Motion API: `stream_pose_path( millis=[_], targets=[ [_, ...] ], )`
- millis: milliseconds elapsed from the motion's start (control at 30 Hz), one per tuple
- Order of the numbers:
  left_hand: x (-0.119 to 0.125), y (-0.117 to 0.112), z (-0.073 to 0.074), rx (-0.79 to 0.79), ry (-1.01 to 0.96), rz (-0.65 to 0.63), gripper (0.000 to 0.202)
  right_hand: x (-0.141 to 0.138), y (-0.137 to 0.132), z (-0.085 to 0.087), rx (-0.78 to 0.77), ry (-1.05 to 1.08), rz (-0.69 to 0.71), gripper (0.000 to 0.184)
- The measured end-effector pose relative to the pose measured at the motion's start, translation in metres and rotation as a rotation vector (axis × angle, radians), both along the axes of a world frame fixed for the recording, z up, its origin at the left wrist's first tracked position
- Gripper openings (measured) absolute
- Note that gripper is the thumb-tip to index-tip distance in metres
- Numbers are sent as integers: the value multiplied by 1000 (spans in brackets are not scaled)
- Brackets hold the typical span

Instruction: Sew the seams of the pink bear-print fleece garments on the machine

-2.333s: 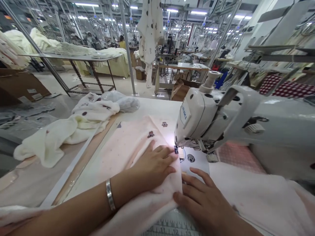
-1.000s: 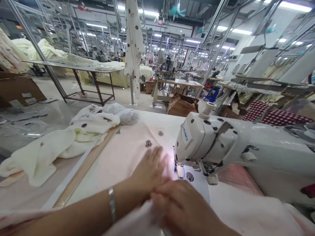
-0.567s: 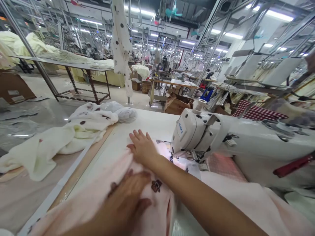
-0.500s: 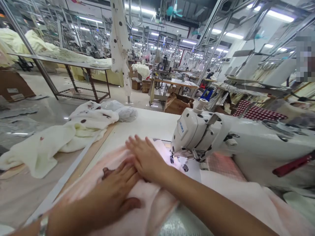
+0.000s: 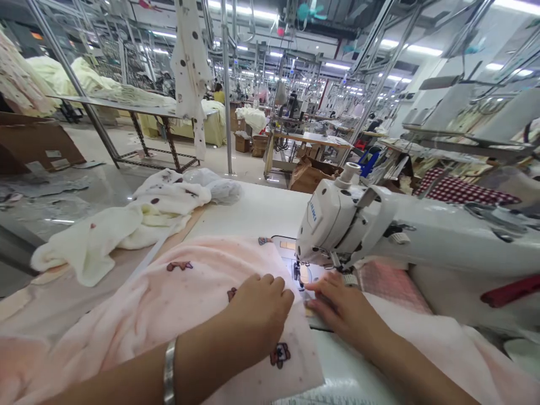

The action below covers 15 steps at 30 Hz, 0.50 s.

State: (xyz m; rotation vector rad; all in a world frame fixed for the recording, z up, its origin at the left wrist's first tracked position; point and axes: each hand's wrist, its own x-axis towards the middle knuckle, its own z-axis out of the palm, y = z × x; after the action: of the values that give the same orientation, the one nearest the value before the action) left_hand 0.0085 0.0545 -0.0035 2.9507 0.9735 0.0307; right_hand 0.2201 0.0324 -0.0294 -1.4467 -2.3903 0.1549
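Here's the pink cloth (image 5: 139,315), soft, fleecy and rumpled, spread from eight o'clock round to six, its straight edge just beside the needle area. At three, the glossy white sewing machine (image 5: 442,225), rounded and hard-shelled, shows JUKI in blue on its head. Towards nine lies a plush cream cloth (image 5: 97,242), dark-spotted and heaped. Now the left hand (image 5: 262,315), at six: knuckles bent, resting on the pink cloth, tips hidden, so I can't tell whether they pinch it. Between four and five, the right hand (image 5: 346,309) has thumb and forefinger apart, just beside the presser foot. A crinkled plastic bag (image 5: 225,190) sits past nine; a smooth metal bracelet (image 5: 169,368) circles the left wrist at seven. Smaller again, a bear print (image 5: 279,355) at six, and the narrow metal presser foot (image 5: 297,273) at five.
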Motion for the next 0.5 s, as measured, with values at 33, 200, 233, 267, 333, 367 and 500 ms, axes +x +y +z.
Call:
stream_pose_path(
  millis=[33, 200, 233, 267, 333, 367, 500],
  targets=[
    [5, 2, -5, 20, 10, -7, 9, -1, 3, -2, -7, -1, -18, 12],
    [-6, 8, -22, 143, -206, -211, 7, -2, 6, -11, -29, -24, -72, 13],
    [-8, 6, -24, 147, -250, -237, 10, -2, 6, -12, -30, -34, -82, 12],
    [-9, 5, -26, 145, -279, -255, 13, -2, 6, -13, -30, -44, -92, 12],
    [-9, 1, -28, 128, -291, -276, 16, -2, 6, -13, -23, -69, -108, 12],
    [-8, -1, -28, 109, -279, -280, 15, -2, 6, -13, -16, -83, -114, 12],
    [-7, -2, -24, -40, -254, -236, 13, -1, 8, -10, 50, -142, -145, 12]
  ],
)
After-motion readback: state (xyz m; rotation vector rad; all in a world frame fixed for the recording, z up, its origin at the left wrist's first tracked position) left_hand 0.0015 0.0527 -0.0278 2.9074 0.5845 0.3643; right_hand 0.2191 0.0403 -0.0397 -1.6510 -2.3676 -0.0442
